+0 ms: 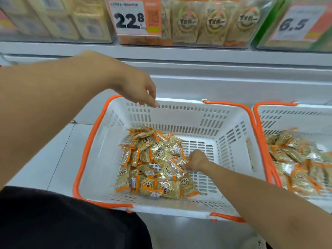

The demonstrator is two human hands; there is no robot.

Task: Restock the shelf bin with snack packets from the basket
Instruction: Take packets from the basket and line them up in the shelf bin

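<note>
Right hand (195, 161) pinches light, crinkly snack packets (154, 162) in the basket (100, 141) (slippery film, grab by handfuls); left hand (138, 87) hangs relaxed, holding nothing.

Bright, even overhead store light; soft shadows inside the white basket (179, 112). Glare glints off the snack packets (154, 159). Upper shelf bins (206, 24) look blurred, and wide-angle distortion bends the edges

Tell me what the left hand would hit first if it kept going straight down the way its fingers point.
Most likely the far rim of the white basket: the left hand hangs with fingers pointing down right over it. Depth is unclear, so it might slip just inside, along the slotted far wall.
</note>
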